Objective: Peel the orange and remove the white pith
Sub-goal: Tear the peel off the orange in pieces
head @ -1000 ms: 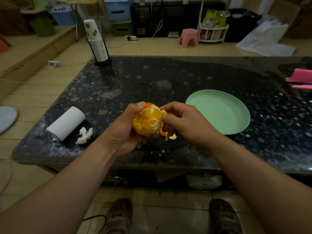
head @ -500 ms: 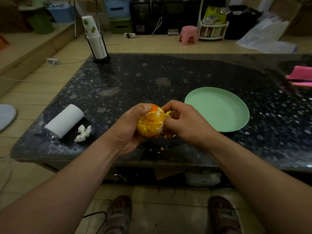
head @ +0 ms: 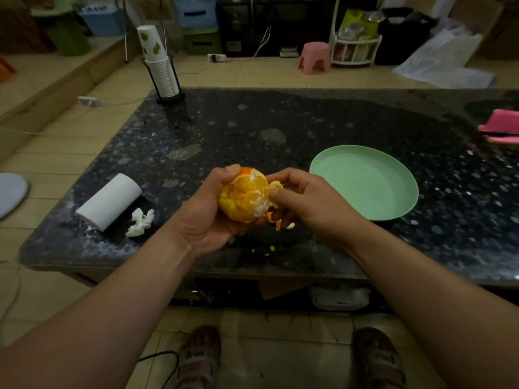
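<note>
The mostly peeled orange [head: 243,196] sat above the bench [head: 280,122], just left of the green plate [head: 365,186]. It was cupped in the left hand [head: 213,217], which curled round it. Between orange and plate, the right hand [head: 309,203] had its fingers [head: 285,178] pinching a peel strip [head: 274,187]. Peel scraps [head: 280,224] lay on the bench left of the plate.

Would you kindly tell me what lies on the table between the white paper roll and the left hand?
In the head view, a crumpled white tissue lies there, close beside the paper roll, short of the left hand.
</note>
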Motion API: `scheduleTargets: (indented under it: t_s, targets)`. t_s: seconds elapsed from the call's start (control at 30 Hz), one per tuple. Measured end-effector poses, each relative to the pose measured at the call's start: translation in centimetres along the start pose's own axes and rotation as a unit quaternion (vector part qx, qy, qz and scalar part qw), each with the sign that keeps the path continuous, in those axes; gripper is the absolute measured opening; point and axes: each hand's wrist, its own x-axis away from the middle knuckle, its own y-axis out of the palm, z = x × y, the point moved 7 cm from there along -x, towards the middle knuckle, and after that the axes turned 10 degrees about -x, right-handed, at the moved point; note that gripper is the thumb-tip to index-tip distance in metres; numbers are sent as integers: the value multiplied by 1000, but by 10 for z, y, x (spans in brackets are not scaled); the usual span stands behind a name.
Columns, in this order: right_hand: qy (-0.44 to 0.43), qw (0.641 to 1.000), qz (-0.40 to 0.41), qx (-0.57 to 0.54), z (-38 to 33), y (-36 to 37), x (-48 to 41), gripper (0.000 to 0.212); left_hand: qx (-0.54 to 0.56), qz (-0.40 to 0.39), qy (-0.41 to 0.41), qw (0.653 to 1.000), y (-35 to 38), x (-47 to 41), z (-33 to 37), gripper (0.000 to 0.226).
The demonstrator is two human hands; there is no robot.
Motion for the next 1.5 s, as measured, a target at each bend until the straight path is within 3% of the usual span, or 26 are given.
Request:
scheduleTargets:
  t_s: [0.17, 0.33, 0.5, 0.6, 0.83, 0.93, 1.0, 1.07, 1.17, 1.37, 1.5]
  targets:
    - [44, 996, 26, 71, 6, -3, -3, 10, -102, 20, 42, 994, 3, 0, 5, 44]
    - [21, 998, 51, 34, 7, -3, -3, 6, -92, 21, 50, 994, 4, 0, 5, 38]
    - [15, 997, 56, -50, 11, -5, -1, 11, -21, 18, 26, 999, 9, 2, 7, 51]
    - [17, 989, 66, -128, 15, -3, -1, 13, 64, 24, 12, 998, 10, 3, 6, 48]
    - [55, 941, 106, -318, 27, 4, -4, 17, 201, 30, -6, 979, 8, -1, 0, 51]
    - [60, 928, 132, -343, 29, -8, -6, 14, 228, 49, -6, 972, -5, -5, 3, 58]
    - [51, 959, 140, -239, 24, -22, -6, 14, 230, 70, -8, 971, -12, -7, 3, 58]
    - [29, 988, 144, -41, 19, -32, -4, 20, 221, 80, -15, 972, -13, -8, 2, 56]
    - [-13, 963, 143, 228, 16, -37, -7, 27, 203, 88, -23, 975, -7, -6, -1, 52]
    - [-9, 928, 102, 359, 20, -26, -10, 36, 198, 83, -44, 976, 1, 3, -5, 76]
    - [-39, 936, 106, 335, 3, -20, 0, 29, 185, 66, -56, 979, 4, 12, -5, 73]
